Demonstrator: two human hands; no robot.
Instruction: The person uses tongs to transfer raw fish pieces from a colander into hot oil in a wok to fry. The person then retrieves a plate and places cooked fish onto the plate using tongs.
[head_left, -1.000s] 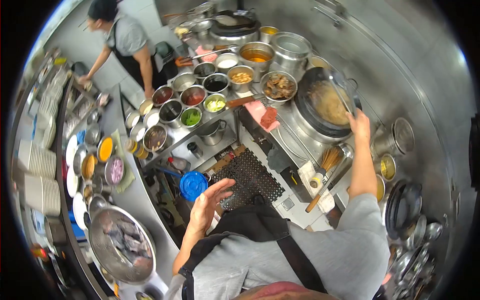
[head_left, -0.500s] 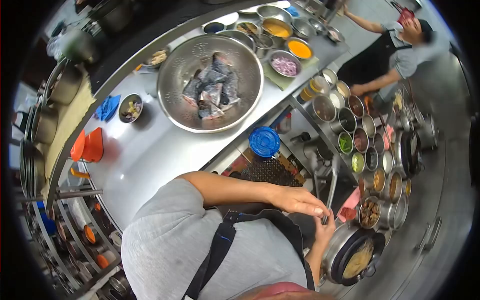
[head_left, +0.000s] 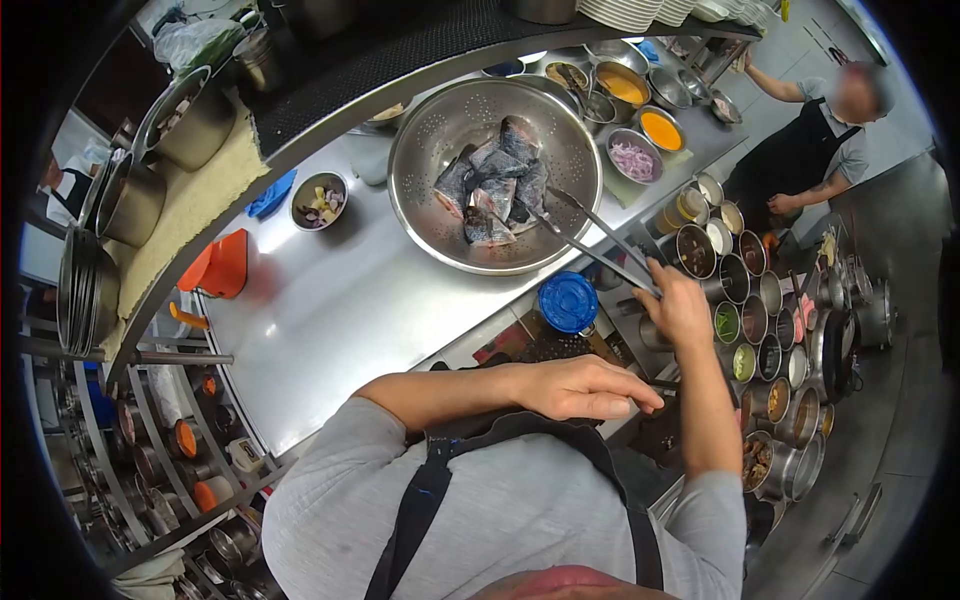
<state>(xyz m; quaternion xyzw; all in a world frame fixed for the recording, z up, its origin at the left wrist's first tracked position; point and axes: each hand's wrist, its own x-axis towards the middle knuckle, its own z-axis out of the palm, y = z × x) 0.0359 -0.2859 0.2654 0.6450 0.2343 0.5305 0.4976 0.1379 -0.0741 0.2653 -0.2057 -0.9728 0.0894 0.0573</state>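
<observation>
Shiny steel tongs point(head_left: 612, 265) are in the right hand point(head_left: 680, 305) of the person point(head_left: 520, 510) before me, the fingers wrapped round the handle end. From there the tongs slant away toward the far left, across the rim of a big perforated colander point(head_left: 425, 140), their ends down by the dark fish pieces point(head_left: 495, 180). The two arms of the tongs stand apart; whether a tip touches a piece I can't tell. The fish pieces lie heaped on the bottom of the colander, which sits on the metal counter point(head_left: 335, 310).

The left hand point(head_left: 585, 388) is nearer the body, in front of the dark apron point(head_left: 409, 525), palm down, fingers stretched out close together and pointing right. Just past the counter's near edge I see a blue lid point(head_left: 568, 302). Farther left are a small bowl point(head_left: 320, 202) of chopped bits, a blue cloth point(head_left: 270, 195) beside it, and, nearer, an orange container point(head_left: 227, 265). Right of the colander stand a bowl of sliced purple onion point(head_left: 634, 158) and a bowl with bright orange contents point(head_left: 661, 130). Farther right, sauce pots point(head_left: 696, 250) crowd together, with a co-worker point(head_left: 800, 165) beyond them.
</observation>
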